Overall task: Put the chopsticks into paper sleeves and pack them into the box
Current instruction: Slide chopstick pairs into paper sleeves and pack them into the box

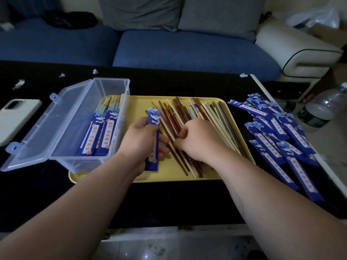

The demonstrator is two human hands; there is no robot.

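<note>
1. Left hand (139,141): fingers and thumb curled round one blue paper sleeve (153,117), held above the near-left part of the tray. Risk: a tight grip flattens the mouth, so tips snag or tear the paper.
2. Right hand (201,139): fingers curled down into the loose chopsticks (187,111), pinching at them; how many it has cannot be told. Risk: lifting a mismatched pair, since colours lie mixed and crossed.
3. Yellow tray (142,102): carries the loose heap, fanned and overlapping. Risk: pulling one stick drags its neighbours, which may roll over the near rim onto the table (169,199).
4. Clear box (112,85): lid open, resting on the tray's left end, two sleeved pairs (105,132) lying inside. Risk: a knock from the left forearm could shift or tip it.
5. Pile of empty sleeves (277,132): right of the tray, near the table's edge. Risk: a sweep of the right arm sends some to the floor.
6. Phone (16,117): far left, beside the lid. Low risk.
7. Water bottle (323,107): beyond the pile, off the table. No concern apparent.
</note>
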